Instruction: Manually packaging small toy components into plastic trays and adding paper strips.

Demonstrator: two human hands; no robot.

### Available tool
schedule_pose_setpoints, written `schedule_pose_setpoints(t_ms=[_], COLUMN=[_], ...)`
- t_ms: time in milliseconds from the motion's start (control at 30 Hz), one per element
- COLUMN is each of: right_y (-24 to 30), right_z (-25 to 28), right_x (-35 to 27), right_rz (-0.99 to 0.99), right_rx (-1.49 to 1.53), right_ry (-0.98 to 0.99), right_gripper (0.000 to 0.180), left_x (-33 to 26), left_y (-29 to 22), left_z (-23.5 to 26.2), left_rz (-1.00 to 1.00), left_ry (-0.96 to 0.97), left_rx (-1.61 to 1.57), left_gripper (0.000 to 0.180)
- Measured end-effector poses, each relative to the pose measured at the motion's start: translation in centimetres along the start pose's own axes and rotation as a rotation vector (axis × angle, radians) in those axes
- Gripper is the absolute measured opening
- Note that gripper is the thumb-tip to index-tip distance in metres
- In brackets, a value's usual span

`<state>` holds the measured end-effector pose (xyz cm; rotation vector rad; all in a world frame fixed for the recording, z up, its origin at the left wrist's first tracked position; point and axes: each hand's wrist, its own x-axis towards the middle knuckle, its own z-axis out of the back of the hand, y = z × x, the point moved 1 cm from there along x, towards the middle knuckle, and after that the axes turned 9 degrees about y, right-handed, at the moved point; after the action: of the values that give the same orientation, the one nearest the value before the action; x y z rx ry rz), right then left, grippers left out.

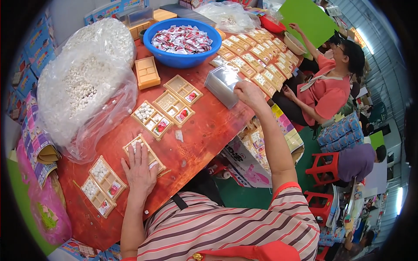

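Resting flat and open, the left hand (140,170) covers a tan tray (143,153); the right hand (249,94) pinches clear lids (223,83).

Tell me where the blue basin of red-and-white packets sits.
In the head view, the blue basin sits at the table's far edge, just beyond an orange tray, right of the white-pellet bags.
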<state>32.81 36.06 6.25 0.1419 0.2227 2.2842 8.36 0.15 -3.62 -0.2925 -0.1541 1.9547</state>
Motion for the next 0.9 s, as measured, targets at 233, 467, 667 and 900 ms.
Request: schedule_pose_setpoints(t_ms=[233, 467, 667, 900], right_y=[-0.2, -0.9, -0.8, -2.2], right_z=[0.1, -0.5, -1.1, -0.9], right_x=[0.1, 0.3, 0.5, 1.1], right_rz=[-0.025, 0.045, 0.049, -0.025], right_rx=[0.021, -0.116, -0.099, 0.211], right_ry=[0.032, -0.001, -0.063, -0.039], right_gripper=[0.024, 0.022, 0.022, 0.024], left_x=[0.0, 0.2, -0.1, -0.4], left_y=[0.0, -0.1, 0.7, 1.4], left_z=[-0.1, 0.0, 0.3, 1.4], left_rz=[0.018, 0.005, 0.007, 0.047], left_ry=[0.02, 0.024, 0.0, 0.013], left_rx=[-0.01, 0.0, -0.019, -0.028], left_gripper=[0.072, 0.072, 0.072, 0.07])
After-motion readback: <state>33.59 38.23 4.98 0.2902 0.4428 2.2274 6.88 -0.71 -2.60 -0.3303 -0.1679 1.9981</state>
